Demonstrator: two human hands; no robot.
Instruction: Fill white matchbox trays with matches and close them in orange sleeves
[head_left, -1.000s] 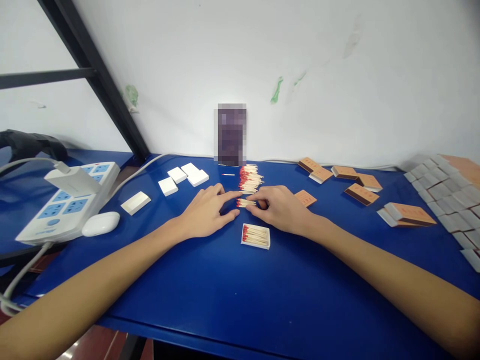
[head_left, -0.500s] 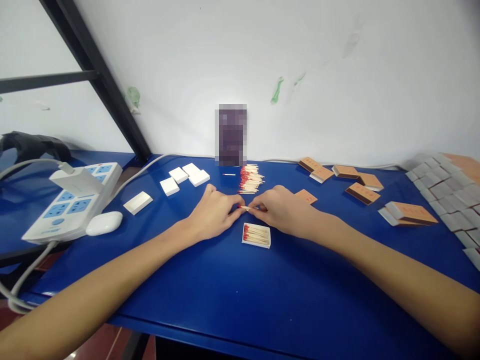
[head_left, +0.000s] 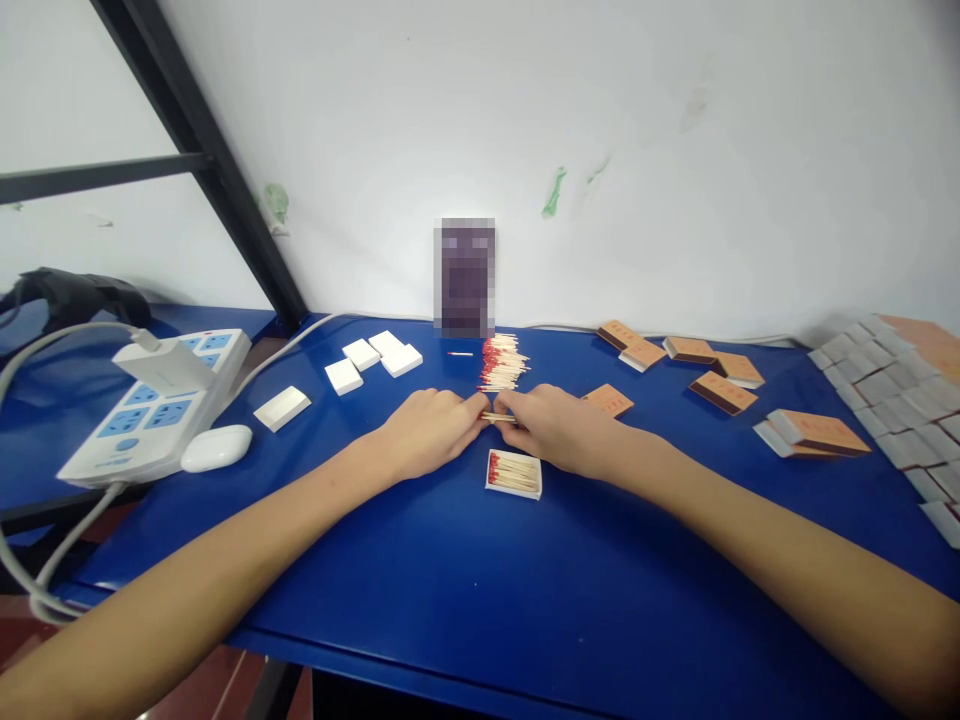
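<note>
Since a second ago the left hand has closed in, and the small bundle of matches that lay loose on the blue desk is now pinched at its ends between both hands' fingertips, the right hand gripping opposite. From my remote seat I judge it light, stiff, easily snapped and best held gently at both ends. It sits directly between the hands, just beyond the filled tray.
</note>
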